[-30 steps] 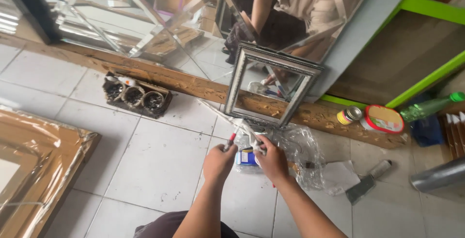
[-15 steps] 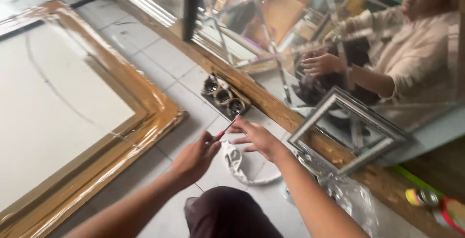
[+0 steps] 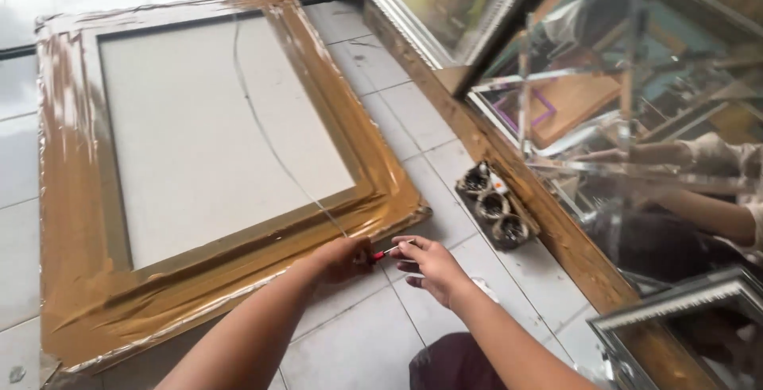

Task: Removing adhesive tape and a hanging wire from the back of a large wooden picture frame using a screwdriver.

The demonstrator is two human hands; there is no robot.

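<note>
Dark tray [image 3: 494, 203] of round pots, perhaps, beside leaning mirrors [image 3: 628, 96]; small silver frame [image 3: 683, 330]

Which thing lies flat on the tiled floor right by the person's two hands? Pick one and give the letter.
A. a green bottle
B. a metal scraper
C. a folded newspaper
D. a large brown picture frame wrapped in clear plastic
D: the left hand and right hand, with a small red-handled tool between them, are at the lower corner of the large brown plastic-wrapped frame lying flat on the floor.
</note>
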